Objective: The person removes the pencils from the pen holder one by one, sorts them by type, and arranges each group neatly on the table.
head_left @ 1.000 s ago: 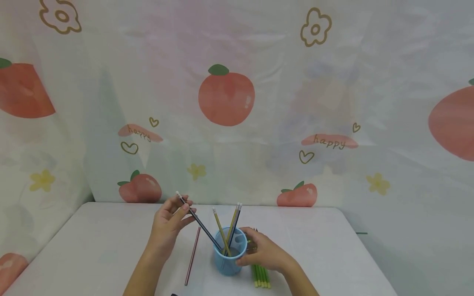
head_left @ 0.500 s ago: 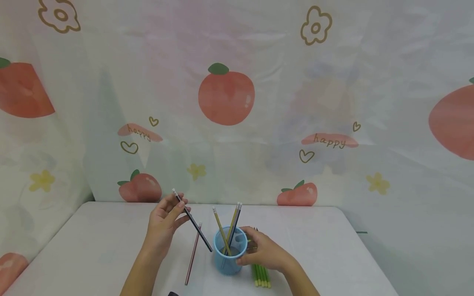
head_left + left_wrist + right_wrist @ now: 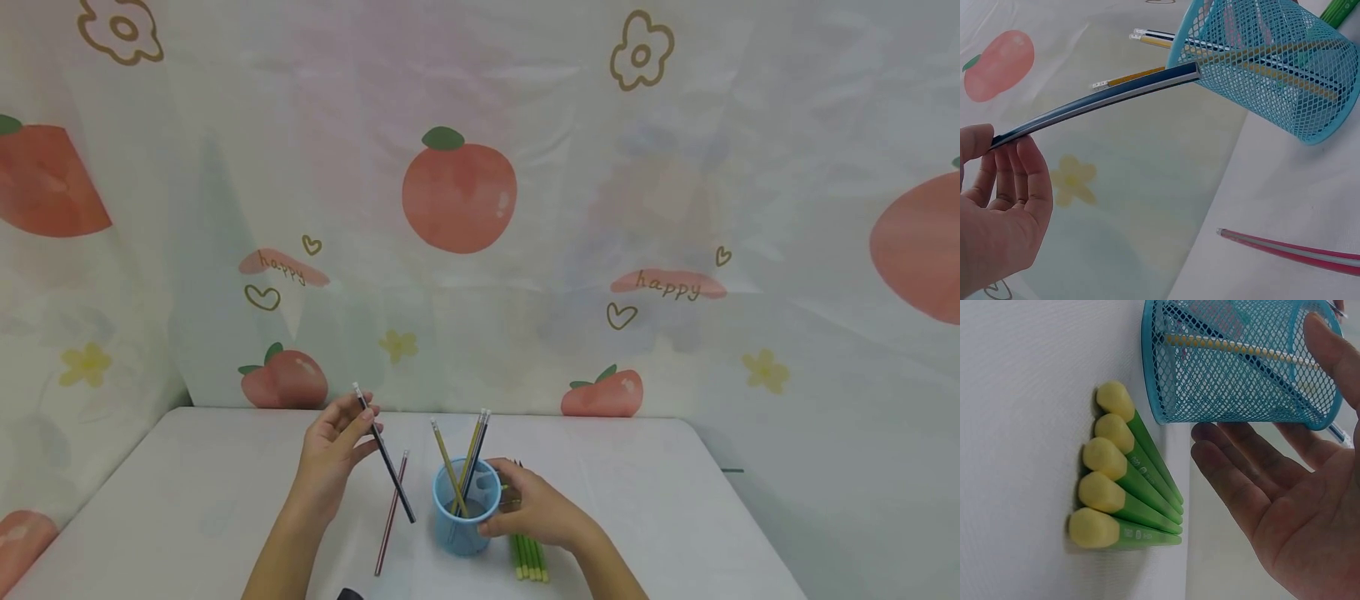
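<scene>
Mesh cup [image 3: 459,542]: light blue, upright on the desk [image 3: 225,500], between the two hands.
Left hand [image 3: 330,454]: to the left of the cup and raised above the desk, pinching a dark pencil [image 3: 390,464] between thumb and fingers near its white-tipped end.
Dark pencil: slanting down toward the desk, its lower end outside the cup, just left of it; in the head view it crosses in front of the red pencil [image 3: 386,533].
Right hand [image 3: 540,508]: holding the cup from its right side, thumb at the near rim, fingers on the far side.
Inside the cup: two yellow pencils [image 3: 444,454] and another dark one, leaning, white tips up.
Red pencil: lying on the desk, left of the cup.
Green pencils [image 3: 1150,495]: five with pale yellow ends, side by side on the desk, right of the cup.
Backdrop [image 3: 525,333]: fruit-printed sheet behind the cup.
</scene>
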`<state>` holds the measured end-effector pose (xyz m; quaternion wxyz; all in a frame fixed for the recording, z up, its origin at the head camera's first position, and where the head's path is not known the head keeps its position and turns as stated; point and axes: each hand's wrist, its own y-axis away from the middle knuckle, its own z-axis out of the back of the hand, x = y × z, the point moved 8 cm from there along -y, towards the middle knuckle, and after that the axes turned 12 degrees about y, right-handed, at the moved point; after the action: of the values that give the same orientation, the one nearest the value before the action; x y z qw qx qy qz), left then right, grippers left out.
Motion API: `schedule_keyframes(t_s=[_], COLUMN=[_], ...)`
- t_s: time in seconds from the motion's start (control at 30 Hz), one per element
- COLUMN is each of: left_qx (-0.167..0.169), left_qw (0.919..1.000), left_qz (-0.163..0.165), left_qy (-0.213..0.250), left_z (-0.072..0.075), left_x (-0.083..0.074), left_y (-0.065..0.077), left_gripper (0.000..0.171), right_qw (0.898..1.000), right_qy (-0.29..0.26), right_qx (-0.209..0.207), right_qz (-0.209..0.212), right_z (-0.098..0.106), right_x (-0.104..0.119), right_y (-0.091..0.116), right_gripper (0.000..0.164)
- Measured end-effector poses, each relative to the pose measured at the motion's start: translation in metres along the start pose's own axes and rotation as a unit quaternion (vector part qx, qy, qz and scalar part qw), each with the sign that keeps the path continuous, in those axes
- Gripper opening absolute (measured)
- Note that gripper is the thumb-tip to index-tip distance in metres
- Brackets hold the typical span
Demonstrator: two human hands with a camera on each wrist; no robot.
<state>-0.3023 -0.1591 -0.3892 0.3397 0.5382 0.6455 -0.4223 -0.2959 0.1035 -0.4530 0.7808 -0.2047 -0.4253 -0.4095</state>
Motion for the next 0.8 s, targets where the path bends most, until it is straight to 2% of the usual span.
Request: schedule_keyframes(t_s=[0.57,0.8], left_qx=[-0.042,-0.040], left_qw=[0.9983,0.9976], left_qz=[0.037,0.049], left_qy=[-0.015,-0.026], left_z=[0.016,0.019], left_x=[0.018,0.023], left_y=[-0.008,-0.009], left_gripper=[0.034,0.035], right_qw=[1.000,1.000], right_qy=[-0.001,-0.009], right_qx=[0.000,-0.002], right_qz=[0.001,0.001], right_z=[0.001,0.000], right_x=[0.001,0.000], right_y=[0.001,0.000], right_gripper=[0.070,0.071])
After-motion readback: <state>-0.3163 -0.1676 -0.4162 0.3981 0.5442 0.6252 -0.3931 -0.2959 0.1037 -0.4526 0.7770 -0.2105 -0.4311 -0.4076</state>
